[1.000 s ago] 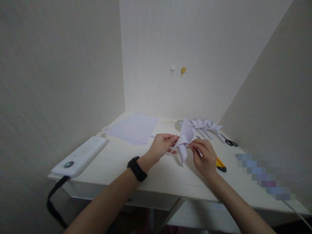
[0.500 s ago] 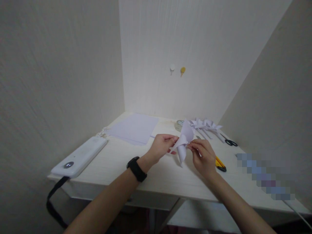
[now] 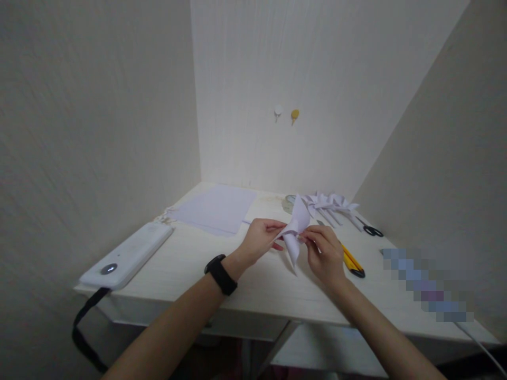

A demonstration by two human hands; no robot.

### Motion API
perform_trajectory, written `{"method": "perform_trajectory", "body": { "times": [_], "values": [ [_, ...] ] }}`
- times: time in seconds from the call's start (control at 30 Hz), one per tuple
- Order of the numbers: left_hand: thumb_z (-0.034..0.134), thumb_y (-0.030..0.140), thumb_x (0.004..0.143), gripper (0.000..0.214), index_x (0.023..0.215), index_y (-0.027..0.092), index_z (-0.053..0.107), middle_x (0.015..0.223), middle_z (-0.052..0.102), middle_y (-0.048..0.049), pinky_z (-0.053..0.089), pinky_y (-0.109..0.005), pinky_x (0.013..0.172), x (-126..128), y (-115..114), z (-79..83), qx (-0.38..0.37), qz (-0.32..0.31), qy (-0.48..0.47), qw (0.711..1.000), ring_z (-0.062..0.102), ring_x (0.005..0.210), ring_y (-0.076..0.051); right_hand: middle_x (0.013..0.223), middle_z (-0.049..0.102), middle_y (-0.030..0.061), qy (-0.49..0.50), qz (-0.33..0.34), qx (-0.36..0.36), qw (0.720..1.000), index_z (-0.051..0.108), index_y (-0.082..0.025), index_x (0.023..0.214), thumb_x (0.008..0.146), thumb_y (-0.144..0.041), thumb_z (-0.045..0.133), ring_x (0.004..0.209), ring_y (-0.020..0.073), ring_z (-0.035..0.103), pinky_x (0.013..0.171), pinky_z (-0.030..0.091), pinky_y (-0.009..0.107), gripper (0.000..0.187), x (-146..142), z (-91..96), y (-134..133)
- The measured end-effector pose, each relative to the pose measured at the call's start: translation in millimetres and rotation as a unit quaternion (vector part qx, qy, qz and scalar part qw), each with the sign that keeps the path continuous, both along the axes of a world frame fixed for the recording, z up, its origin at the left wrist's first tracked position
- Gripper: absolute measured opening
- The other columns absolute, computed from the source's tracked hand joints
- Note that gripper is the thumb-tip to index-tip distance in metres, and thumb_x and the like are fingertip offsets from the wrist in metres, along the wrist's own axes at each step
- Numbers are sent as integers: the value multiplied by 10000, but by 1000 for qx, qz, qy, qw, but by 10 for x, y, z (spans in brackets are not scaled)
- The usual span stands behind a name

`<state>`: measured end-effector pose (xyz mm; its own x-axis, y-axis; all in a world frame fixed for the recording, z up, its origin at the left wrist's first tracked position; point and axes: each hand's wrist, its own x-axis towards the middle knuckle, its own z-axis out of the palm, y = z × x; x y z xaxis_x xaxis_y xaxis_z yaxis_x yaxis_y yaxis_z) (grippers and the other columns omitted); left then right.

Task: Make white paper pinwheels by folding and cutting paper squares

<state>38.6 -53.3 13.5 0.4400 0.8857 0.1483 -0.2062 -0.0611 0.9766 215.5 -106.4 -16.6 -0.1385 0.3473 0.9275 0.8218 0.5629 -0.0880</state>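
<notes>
A white paper pinwheel [image 3: 293,232] with curved blades is held above the desk between my two hands. My left hand [image 3: 261,240], a black watch on its wrist, pinches the blades from the left. From the right, the fingertips of my right hand [image 3: 322,250] are closed at the pinwheel's centre; whether they grip a pin or stick there is too small to make out. Just right of that hand lies a yellow utility knife [image 3: 351,261], partly covered by it. Behind, several finished-looking paper pinwheels [image 3: 330,203] with rolled paper sticks rest in a heap.
White paper sheets [image 3: 217,208] lie at the back left. A white device [image 3: 127,256] with a black strap is near the left edge. Black-handled scissors [image 3: 372,230] and a roll of tape [image 3: 289,203] lie farther back. A blurred long object [image 3: 423,285] sits at right.
My right hand has shifted slightly left, and the pinwheel has turned a little. More of the utility knife shows. Both hands keep their hold.
</notes>
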Motion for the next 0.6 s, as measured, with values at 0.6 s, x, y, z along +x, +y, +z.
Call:
{"method": "perform_trajectory", "body": {
  "times": [0.6],
  "values": [
    [678, 96, 718, 86, 800, 120, 676, 739, 690, -56, 408, -190, 482, -14, 40, -54, -18, -12, -1, 1000, 652, 660, -138, 790, 634, 50, 150, 22, -79, 985, 622, -211, 793, 863, -157, 533, 780, 206, 573, 670, 463, 339, 125, -176, 75, 14]
  ]
}}
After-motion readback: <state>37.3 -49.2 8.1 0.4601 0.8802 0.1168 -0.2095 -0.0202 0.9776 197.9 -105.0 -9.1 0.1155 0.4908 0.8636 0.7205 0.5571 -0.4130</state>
